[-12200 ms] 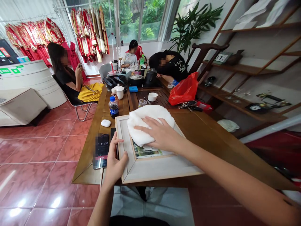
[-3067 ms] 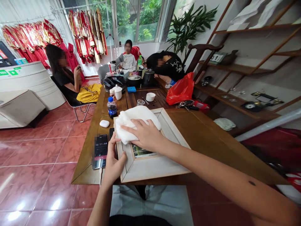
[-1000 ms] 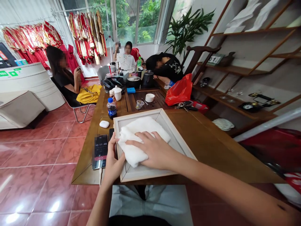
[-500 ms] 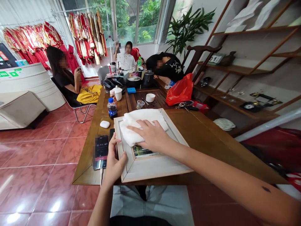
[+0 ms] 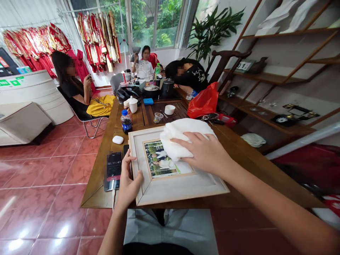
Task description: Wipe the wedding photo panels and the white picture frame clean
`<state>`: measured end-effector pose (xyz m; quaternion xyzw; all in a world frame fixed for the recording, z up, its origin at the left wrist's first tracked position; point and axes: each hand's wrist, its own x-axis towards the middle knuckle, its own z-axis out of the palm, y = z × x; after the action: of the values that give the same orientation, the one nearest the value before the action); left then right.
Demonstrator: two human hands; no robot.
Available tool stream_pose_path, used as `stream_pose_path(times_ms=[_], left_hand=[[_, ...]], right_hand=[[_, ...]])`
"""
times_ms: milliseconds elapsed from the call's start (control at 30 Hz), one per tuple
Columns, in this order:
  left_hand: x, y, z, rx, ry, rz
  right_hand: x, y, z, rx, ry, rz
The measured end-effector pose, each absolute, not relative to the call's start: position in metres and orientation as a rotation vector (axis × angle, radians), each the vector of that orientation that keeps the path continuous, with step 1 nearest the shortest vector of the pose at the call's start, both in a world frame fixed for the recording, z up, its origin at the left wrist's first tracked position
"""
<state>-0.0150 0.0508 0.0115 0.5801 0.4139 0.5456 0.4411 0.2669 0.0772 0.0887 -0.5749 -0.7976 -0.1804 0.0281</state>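
Note:
A pale wooden picture frame (image 5: 170, 189) with a photograph (image 5: 162, 164) in it lies flat at the near end of a long wooden table (image 5: 255, 166). My left hand (image 5: 129, 184) grips the frame's left edge, thumb on its top face. My right hand (image 5: 205, 154) lies flat with fingers spread on a bunched white cloth (image 5: 177, 136), pressing it onto the frame's far right corner. Most of the photograph shows to the left of the cloth.
A phone (image 5: 113, 170) showing a timer and white earbud case (image 5: 118, 139) lie left of the frame. Farther up the table stand a bottle (image 5: 126, 121), cups, a kettle (image 5: 168, 88) and red bag (image 5: 204, 101). Three people sit at the far end. Shelves line the right wall.
My right hand has slid the cloth from the frame's left and middle over to its far right corner, uncovering the photograph. My left hand has kept its hold on the left edge.

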Motion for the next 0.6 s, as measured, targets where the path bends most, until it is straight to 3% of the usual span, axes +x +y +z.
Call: stream_pose_path(times_ms=[367, 600], left_hand=[[-0.013, 0.05, 0.016, 1.434, 1.037, 1.346], [-0.012, 0.051, 0.016, 1.428, 1.026, 1.352]], right_hand=[[0.293, -0.007, 0.074, -1.48, -2.473, -0.352], [0.258, -0.011, 0.066, -1.406, -2.377, -0.29]])
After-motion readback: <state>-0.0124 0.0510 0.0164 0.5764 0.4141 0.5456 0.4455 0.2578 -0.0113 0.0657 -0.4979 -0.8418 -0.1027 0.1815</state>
